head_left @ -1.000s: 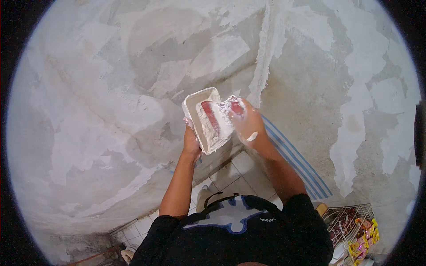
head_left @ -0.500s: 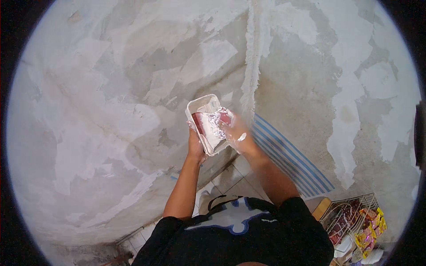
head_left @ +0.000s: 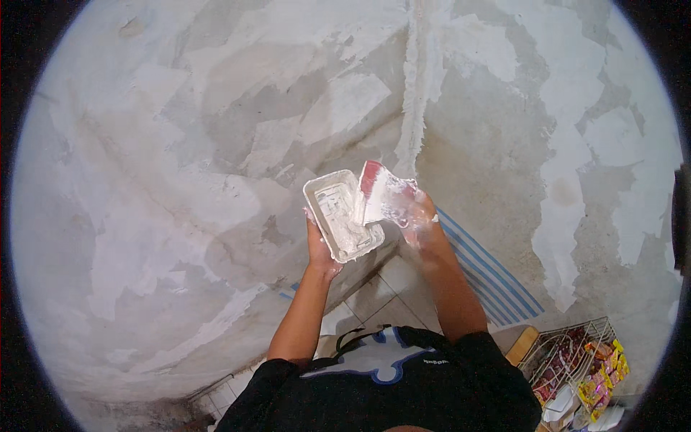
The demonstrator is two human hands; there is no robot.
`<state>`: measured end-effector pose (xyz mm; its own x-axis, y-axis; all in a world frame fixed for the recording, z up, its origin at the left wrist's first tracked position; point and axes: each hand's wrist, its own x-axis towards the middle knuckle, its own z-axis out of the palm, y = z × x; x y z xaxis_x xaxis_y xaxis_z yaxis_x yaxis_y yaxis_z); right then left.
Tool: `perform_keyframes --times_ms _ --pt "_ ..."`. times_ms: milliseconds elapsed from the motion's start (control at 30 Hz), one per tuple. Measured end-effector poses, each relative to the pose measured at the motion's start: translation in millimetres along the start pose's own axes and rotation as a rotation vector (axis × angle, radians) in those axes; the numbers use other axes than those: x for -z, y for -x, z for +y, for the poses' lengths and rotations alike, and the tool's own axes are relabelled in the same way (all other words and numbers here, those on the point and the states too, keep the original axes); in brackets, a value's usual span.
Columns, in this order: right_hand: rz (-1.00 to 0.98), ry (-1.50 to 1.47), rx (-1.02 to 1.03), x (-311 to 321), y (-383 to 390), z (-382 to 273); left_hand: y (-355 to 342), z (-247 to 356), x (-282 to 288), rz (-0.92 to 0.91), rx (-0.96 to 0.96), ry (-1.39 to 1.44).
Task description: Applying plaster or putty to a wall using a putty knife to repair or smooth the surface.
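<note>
My left hand (head_left: pixel 319 241) grips a shallow rectangular white tray (head_left: pixel 313 194) along its left side; streaks of white paste coat the inside. A red putty spreader (head_left: pixel 371 180), heavily smeared with the same paste, is in my right hand (head_left: pixel 425 219), its wide blade angled up at the tray's right edge. My right fingers are blurred and coated in white.
A patched grey and white plaster wall (head_left: pixel 216 129) surrounds my hands, with a blue-striped strip (head_left: pixel 481 277) low on the right. Below are floor tiles (head_left: pixel 396 288). At the lower right sit a wire rack (head_left: pixel 561 345), colourful packets (head_left: pixel 597 385) and a tan board (head_left: pixel 520 349).
The red spreader has come up out of the tray and moved right with my right hand, showing the tray's inside. My left hand and the tray have shifted slightly down.
</note>
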<state>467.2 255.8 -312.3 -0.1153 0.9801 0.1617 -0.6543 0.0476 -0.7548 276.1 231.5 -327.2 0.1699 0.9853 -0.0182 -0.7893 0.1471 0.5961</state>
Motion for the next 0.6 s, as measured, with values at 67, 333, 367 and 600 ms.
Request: perform_keyframes --times_ms 67,333,367,600 --pt "-0.030 -0.155 -0.014 9 -4 8 2 6 1 -0.019 -0.025 0.047" --pt "0.107 -0.523 -0.086 22 -53 35 3 7 9 0.067 -0.050 0.076" --pt "0.106 -0.530 -0.076 23 -67 36 2 7 9 0.062 -0.058 0.080" --pt "0.889 0.703 0.462 20 -138 21 6 1 10 0.108 0.006 0.080"
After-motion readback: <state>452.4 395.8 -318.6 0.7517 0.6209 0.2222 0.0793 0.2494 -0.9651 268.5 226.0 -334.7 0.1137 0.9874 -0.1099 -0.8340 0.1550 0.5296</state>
